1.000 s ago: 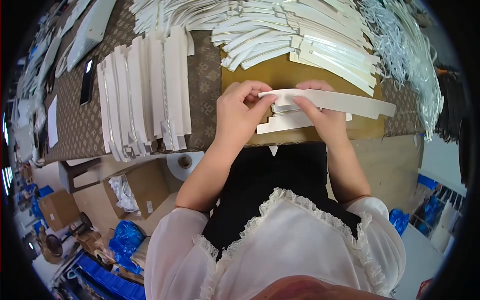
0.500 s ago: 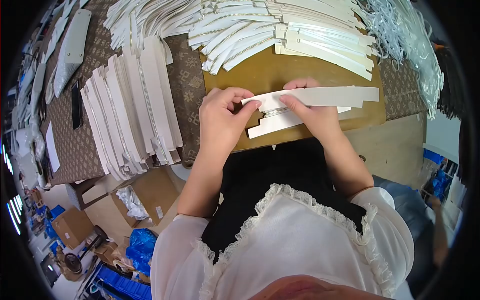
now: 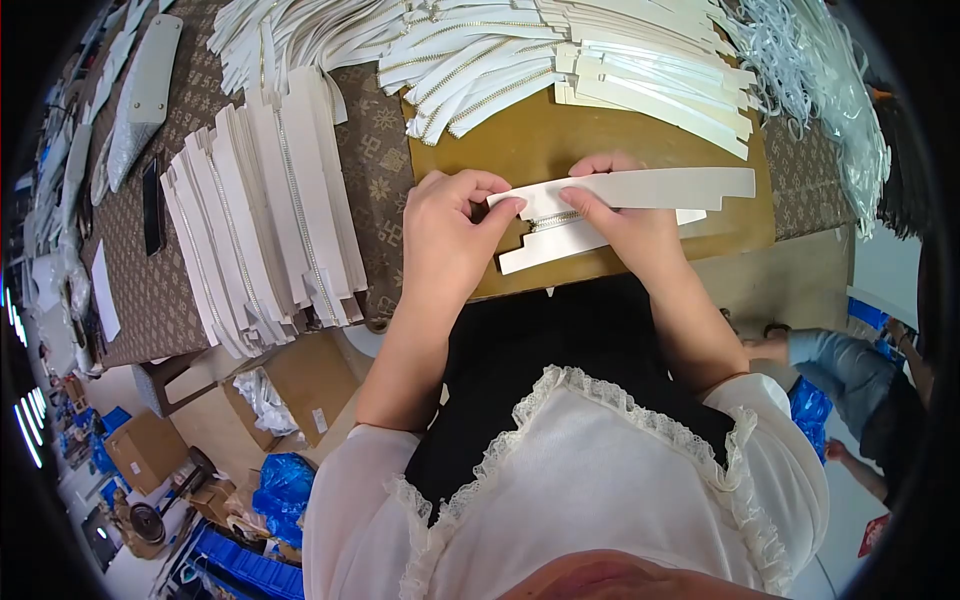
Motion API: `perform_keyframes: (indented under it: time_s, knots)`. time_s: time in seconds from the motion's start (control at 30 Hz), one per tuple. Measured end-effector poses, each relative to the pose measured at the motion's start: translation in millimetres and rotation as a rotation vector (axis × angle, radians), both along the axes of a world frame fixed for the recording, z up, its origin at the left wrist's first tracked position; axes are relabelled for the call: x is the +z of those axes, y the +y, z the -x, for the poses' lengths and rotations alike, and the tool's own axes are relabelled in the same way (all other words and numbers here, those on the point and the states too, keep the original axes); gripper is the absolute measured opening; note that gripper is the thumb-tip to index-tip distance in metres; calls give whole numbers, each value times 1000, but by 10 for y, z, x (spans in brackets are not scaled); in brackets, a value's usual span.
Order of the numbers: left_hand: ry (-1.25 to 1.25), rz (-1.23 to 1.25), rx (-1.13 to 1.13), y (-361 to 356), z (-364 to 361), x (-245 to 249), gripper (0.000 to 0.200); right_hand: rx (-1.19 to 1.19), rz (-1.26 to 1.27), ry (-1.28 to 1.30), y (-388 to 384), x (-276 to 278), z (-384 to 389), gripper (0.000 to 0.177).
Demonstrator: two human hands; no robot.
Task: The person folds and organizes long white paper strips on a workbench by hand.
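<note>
Both hands hold a white zipper panel over the mustard-brown board (image 3: 440, 168). Along its far side runs a pale notched strip (image 3: 690, 186). A row of metal zipper teeth (image 3: 556, 218) lies between this strip and a second white strip (image 3: 550, 246) nearer my body. My left hand (image 3: 450, 228) pinches the left end of the far strip between thumb and fingers. My right hand (image 3: 638, 222) grips the panel near its middle, thumb on top and fingers at the far edge. Part of the teeth and the near strip is hidden under the right hand.
Finished-looking zipper panels (image 3: 270, 210) are stacked on the patterned cloth at left. White zippers (image 3: 480, 70) and pale strips (image 3: 660, 85) cover the board's far side. Clear plastic (image 3: 840, 130) hangs at right. A person's leg (image 3: 840, 365) shows at the right; cardboard boxes (image 3: 145, 450) stand on the floor.
The far strip's right end has shifted slightly, and its two offset ends now look more nearly lined up. Both hands keep their grip. At right, the other person has moved farther from me.
</note>
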State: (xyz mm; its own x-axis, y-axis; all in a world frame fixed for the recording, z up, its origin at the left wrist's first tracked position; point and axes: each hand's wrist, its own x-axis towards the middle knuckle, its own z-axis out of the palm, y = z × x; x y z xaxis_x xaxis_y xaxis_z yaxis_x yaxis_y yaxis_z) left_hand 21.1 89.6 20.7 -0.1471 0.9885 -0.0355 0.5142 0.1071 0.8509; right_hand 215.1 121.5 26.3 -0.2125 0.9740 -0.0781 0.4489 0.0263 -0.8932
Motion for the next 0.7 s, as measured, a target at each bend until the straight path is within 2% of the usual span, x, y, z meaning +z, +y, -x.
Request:
perform_keyframes:
  time_s: [0.7]
  knots:
    - [77, -109, -9, -15, -29, -8, 14, 14, -108, -78, 24, -38, 31, 18]
